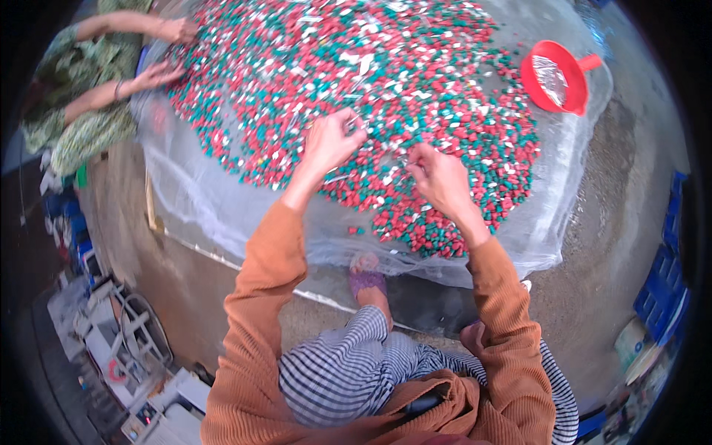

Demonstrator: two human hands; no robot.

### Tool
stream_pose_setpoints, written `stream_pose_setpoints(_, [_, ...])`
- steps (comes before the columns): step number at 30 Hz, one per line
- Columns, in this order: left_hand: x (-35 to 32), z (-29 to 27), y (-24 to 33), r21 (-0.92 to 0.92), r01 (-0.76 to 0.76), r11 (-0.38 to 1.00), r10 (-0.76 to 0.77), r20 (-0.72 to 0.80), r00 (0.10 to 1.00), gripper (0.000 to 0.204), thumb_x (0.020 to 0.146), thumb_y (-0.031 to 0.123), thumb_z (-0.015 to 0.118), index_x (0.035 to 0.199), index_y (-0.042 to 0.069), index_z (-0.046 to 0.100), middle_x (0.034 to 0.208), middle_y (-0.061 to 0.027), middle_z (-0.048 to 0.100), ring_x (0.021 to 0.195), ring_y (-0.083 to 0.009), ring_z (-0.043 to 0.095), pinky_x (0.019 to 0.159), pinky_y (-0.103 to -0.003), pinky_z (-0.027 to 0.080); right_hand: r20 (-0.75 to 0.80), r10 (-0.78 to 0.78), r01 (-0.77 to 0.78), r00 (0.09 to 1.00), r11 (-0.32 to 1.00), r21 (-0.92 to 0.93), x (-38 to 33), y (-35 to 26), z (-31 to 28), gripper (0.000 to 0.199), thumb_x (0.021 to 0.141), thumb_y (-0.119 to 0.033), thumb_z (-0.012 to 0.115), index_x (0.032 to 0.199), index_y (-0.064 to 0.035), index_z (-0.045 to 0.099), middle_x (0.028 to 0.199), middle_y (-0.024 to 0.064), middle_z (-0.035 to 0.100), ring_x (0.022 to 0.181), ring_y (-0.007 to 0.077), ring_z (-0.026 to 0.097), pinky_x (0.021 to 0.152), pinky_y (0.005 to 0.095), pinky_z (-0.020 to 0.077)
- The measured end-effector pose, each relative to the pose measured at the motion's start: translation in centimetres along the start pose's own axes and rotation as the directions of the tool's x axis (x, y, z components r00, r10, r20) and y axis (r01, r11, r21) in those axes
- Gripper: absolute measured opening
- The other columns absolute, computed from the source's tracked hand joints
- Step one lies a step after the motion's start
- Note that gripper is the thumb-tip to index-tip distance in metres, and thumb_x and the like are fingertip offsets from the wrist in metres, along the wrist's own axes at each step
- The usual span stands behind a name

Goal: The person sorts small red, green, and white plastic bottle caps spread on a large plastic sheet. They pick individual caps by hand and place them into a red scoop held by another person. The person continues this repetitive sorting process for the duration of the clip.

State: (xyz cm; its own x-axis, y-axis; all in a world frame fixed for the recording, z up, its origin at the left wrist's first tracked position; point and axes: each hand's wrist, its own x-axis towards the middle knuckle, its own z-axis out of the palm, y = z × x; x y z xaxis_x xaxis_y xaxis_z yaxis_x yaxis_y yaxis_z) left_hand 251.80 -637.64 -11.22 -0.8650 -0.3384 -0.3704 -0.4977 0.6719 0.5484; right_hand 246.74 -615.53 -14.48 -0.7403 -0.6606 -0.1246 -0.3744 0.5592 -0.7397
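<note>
A wide layer of small red, green and white pieces (437, 81) is spread over a pale, see-through mesh sheet (211, 215). Over the middle of this layer is my left hand (332, 142), thumb and fingers curled together in a pinch. Something thin and whitish shows at its fingertips, too blurred to name. To the right and a little nearer, my right hand (443, 182) is bent down with its fingers pinched just above the pieces. What those fingers hold, if anything, cannot be made out. Scattered white and silvery slivers lie among the pieces around both hands.
A red plastic scoop (578, 93) holding silvery slivers rests at the sheet's far right. Another person's hands (165, 76) touch the far left edge of the pieces. Machine parts (119, 348) stand at lower left, blue crates (662, 297) at right. My foot (367, 282) is by the near edge.
</note>
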Motion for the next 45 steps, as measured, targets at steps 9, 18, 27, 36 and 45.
stream_pose_setpoints(9, [14.0,7.4,24.7,-0.686,0.041,0.727,0.355,0.427,0.832,0.022,0.091,0.02,0.051,0.101,0.001,0.058,0.086,-0.0111,0.063,0.062,-0.0163,0.061,0.044,-0.03,0.044,-0.32,-0.033,-0.126,0.947,0.877,-0.465,8.7,12.1,-24.6,0.019,0.086,-0.021,0.064,0.1,-0.0086,0.066,0.08,0.0119,0.067,0.073,0.0176,0.065,0.065,0.0329,0.0489])
stream_pose_setpoints(18, [9.4,2.6,9.4,-0.491,-0.128,0.862,0.29,0.27,0.918,0.038,0.097,0.02,0.049,0.132,0.006,0.054,0.129,-0.0086,0.056,0.11,-0.0209,0.061,0.079,-0.031,0.057,-0.355,0.164,-0.096,0.92,0.975,0.201,4.2,11.5,-24.9,0.036,0.082,0.007,0.048,0.114,-0.0024,0.062,0.11,0.0111,0.065,0.104,0.0159,0.06,0.086,0.0344,0.0509])
stream_pose_setpoints(27, [-4.3,2.0,-4.2,-0.346,0.047,0.937,-0.055,-0.015,0.998,0.017,0.088,0.013,0.066,0.104,0.007,0.071,0.09,0.0016,0.069,0.077,-0.005,0.06,0.068,-0.021,0.047,-0.082,-0.06,0.075,0.995,0.979,0.189,-1.2,4.2,-7.2,0.012,0.086,-0.01,0.064,0.097,-0.0099,0.071,0.094,0.007,0.067,0.084,0.0234,0.066,0.071,0.0342,0.0517])
stream_pose_setpoints(36, [-5.5,2.5,-5.4,0.006,-0.083,0.997,0.082,-0.252,0.964,0.015,0.083,0.011,0.067,0.096,0.006,0.072,0.09,-0.0102,0.071,0.075,-0.0175,0.067,0.068,-0.03,0.053,0.062,-0.025,0.039,0.998,0.972,-0.232,-2.3,1.7,0.7,0.016,0.081,-0.016,0.068,0.088,-0.004,0.062,0.091,0.013,0.065,0.08,0.0344,0.064,0.068,0.0464,0.0515])
stream_pose_setpoints(45, [-7.7,7.8,-6.7,0.224,-0.037,0.974,0.071,-0.147,0.987,0.049,0.074,0.029,0.076,0.115,0.008,0.058,0.108,-0.0191,0.056,0.098,-0.0326,0.06,0.084,-0.042,0.05,0.281,0.179,-0.328,0.943,0.65,0.686,-2.8,2.6,-2.6,0.021,0.087,-0.009,0.066,0.107,-0.0021,0.061,0.076,0.0003,0.062,0.065,0.0108,0.063,0.057,0.0222,0.0505])
